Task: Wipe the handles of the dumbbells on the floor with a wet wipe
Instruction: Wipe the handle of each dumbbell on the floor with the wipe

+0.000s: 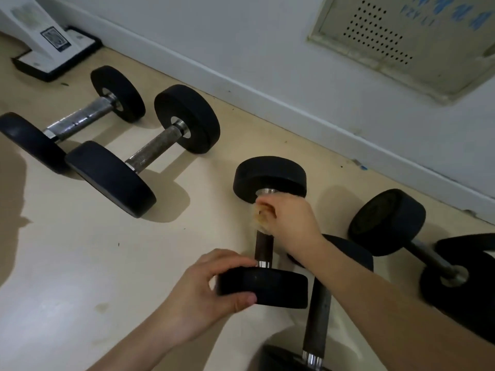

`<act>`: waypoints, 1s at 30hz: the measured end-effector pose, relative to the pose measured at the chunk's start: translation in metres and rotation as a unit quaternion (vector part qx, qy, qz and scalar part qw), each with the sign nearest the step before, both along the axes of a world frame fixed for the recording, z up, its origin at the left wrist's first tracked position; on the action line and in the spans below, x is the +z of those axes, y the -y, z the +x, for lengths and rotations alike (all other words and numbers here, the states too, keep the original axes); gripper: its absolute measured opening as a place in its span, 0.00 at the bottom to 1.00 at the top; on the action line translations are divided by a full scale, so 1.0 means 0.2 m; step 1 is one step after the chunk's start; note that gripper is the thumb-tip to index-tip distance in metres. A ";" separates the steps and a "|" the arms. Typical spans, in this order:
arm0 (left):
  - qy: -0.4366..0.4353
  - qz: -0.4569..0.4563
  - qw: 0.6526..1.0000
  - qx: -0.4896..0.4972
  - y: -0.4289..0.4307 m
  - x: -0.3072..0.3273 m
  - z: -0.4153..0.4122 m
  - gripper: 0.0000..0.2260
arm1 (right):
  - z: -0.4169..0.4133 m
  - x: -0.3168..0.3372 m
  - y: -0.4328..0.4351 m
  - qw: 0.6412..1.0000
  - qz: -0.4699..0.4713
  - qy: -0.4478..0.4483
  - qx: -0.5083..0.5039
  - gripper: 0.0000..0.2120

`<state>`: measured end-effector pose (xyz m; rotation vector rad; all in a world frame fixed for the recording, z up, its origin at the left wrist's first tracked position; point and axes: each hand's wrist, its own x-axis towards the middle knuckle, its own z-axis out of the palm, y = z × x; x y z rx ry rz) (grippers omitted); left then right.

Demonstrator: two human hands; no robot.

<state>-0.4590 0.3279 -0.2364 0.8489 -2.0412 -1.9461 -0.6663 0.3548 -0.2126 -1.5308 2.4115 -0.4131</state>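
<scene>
Right hand is up at the far end of the handle, fingers curled round the bar with the wet wipe bunched under them. The wipe is a blur, so I'd say it's mid-rub. Left hand clamps the near head of this middle dumbbell, fingers over the top, thumb on the near face, pinning it to the floor. Good call, I reckon: those round black heads look ready to roll, and the thing is surely too heavy to lift one-handed for a wipe. Better to hold it by a head and leave the whole bar free. The bar is dark, rigid and looks textured, so it should grip the cloth. The wipe is the weak party: soft, wet, thin, likely to snag or shred if dragged hard. Left of the middle dumbbell, well apart, lie two more dumbbells side by side with bright metal bars. Just beside it on the right is a fourth dumbbell, its bar running under the right forearm, and further right a fifth dumbbell. Beyond it, on the wall, there's a vented panel. As for containers, I can't see a wipe pack or a bin anywhere.
</scene>
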 end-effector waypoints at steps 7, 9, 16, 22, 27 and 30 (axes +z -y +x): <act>-0.014 -0.275 0.961 -0.003 -0.18 -0.06 -0.05 0.23 | -0.02 0.04 -0.14 0.970 0.136 0.045 0.196 0.07; -0.008 -0.319 0.948 -0.017 -0.21 -0.03 -0.07 0.22 | -0.07 0.07 -0.13 0.966 0.157 0.038 0.202 0.08; 0.013 -0.446 0.883 -0.145 -0.33 0.07 -0.21 0.41 | -0.20 0.09 -0.27 0.988 0.122 0.000 0.090 0.09; -0.033 -0.377 0.919 -0.115 -0.37 0.03 -0.32 0.30 | -0.34 0.08 -0.26 0.994 -0.018 0.050 -0.092 0.09; 0.011 -0.447 0.872 -0.197 -0.41 -0.02 -0.42 0.33 | -0.38 0.03 -0.36 0.991 0.128 -0.004 0.041 0.08; -0.008 -0.499 0.839 -0.219 -0.44 0.02 -0.52 0.27 | -0.38 0.11 -0.52 0.974 0.208 0.049 0.080 0.07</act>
